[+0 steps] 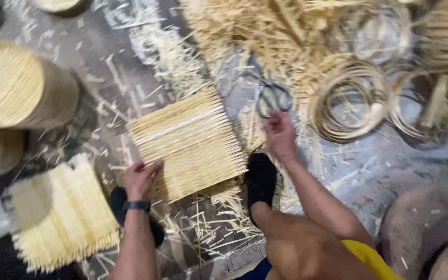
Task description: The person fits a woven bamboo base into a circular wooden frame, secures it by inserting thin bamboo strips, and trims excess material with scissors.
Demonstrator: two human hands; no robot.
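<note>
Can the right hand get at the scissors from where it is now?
Probably yes. The right hand lies on the floor just below the scissors, with only loose bamboo slivers between them.
</note>
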